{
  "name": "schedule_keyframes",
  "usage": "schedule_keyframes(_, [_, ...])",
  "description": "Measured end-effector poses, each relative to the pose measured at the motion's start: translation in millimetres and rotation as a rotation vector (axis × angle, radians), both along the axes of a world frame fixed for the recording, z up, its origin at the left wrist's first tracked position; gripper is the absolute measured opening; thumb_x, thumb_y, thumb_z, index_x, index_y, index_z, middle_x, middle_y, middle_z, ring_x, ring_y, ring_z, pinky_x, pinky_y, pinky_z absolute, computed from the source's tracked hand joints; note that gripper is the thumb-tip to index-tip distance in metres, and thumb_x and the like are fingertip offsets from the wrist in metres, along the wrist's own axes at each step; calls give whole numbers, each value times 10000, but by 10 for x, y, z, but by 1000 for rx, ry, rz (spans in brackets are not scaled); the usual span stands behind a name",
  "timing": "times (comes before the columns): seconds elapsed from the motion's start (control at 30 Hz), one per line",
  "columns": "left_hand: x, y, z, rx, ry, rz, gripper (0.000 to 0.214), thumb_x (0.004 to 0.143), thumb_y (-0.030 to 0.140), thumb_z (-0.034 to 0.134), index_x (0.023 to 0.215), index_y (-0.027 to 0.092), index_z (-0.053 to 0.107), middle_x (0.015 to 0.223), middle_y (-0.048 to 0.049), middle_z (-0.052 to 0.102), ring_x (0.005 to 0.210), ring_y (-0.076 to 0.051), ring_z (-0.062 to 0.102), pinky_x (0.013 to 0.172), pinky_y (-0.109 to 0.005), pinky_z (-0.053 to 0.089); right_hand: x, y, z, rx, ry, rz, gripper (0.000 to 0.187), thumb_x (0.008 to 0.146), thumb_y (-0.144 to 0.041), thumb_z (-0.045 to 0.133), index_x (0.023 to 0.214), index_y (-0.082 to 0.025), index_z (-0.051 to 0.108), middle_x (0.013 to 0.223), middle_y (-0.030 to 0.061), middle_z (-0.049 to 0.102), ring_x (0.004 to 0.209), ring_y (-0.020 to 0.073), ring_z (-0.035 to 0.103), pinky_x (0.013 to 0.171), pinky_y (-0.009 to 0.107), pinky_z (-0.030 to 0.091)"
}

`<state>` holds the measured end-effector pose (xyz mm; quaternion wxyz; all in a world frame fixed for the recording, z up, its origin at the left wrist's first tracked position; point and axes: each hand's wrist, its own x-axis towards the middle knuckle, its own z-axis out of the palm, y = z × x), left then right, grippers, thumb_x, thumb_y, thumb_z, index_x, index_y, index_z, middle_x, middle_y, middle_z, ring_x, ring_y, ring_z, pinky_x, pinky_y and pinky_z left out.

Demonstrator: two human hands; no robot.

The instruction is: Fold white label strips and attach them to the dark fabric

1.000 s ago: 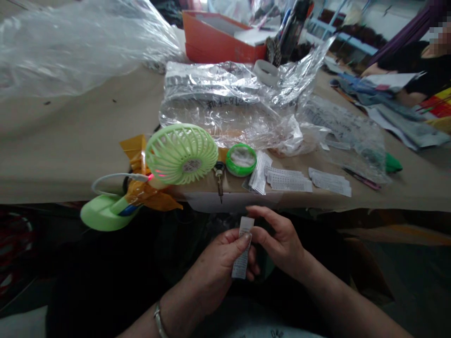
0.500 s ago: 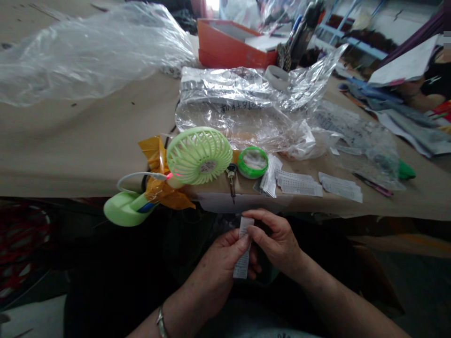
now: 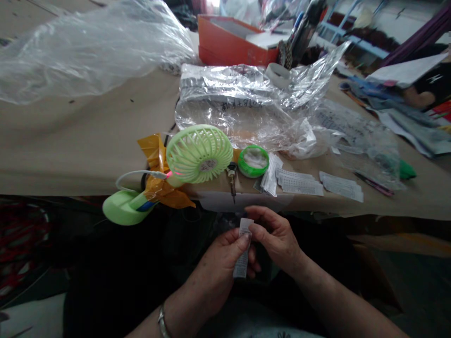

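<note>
Label strip (image 3: pixel 241 263), nearside of the green tub (image 3: pixel 252 174): left hand (image 3: pixel 219 265) pinches it mid-length; right hand (image 3: pixel 278 240) has thumb and forefinger parted near its top (contact unclear). Steady left pressure should prevent slipping.

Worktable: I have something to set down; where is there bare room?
Widest: left side of the worktable, in front of the large plastic bag and left of the green fan. Smaller: front right, beyond the slim pink tool. Crowded: the middle, with green tub, label strips and plastic packaging.
</note>
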<state>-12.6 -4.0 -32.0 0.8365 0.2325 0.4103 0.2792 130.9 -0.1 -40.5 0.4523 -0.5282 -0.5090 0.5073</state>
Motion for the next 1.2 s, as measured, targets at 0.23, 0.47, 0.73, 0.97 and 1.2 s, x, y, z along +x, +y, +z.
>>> schedule_keyframes(0.23, [-4, -10, -4, 46, 35, 4, 226, 841, 383, 556, 794, 166, 601, 566, 37, 556, 517, -97, 532, 526, -220, 417, 16, 95, 6, -170, 119, 11, 135, 750, -290, 643, 723, -164, 603, 557, -48, 555, 482, 61, 500, 492, 171, 410])
schedule_keyframes(0.47, [-28, 12, 4, 113, 112, -10, 232, 829, 374, 557, 767, 157, 612, 575, 15, 590, 520, -108, 530, 540, -235, 419, -45, 149, 78, -197, 127, 21, 176, 722, -307, 639, 661, -157, 569, 510, -51, 517, 442, 64, 454, 457, 184, 377])
schedule_keyframes(0.73, [-107, 47, 36, 103, 54, -30, 274, 821, 391, 558, 700, 148, 595, 589, 1, 589, 529, -111, 528, 563, -253, 420, -68, 82, 71, 29, -160, 63, 84, 797, -242, 586, 832, -174, 620, 688, -15, 582, 601, 102, 557, 577, 214, 459])
schedule_keyframes(0.97, [-98, 46, 56, 51, 32, -19, 195, 770, 335, 628, 786, 141, 636, 597, 8, 584, 542, -102, 512, 557, -238, 402, -25, 17, 107, 410, -473, 221, 305, 866, -290, 532, 1152, -210, 604, 1015, 82, 619, 929, 201, 601, 788, 318, 499])
schedule_keyframes(1.2, [-98, 51, 66, 96, 31, -30, 257, 792, 399, 586, 699, 160, 584, 579, 11, 560, 532, -113, 508, 543, -246, 394, -44, 16, 62, 120, -203, 127, 263, 853, -301, 551, 1094, -201, 585, 803, 27, 664, 643, 142, 647, 591, 254, 528])
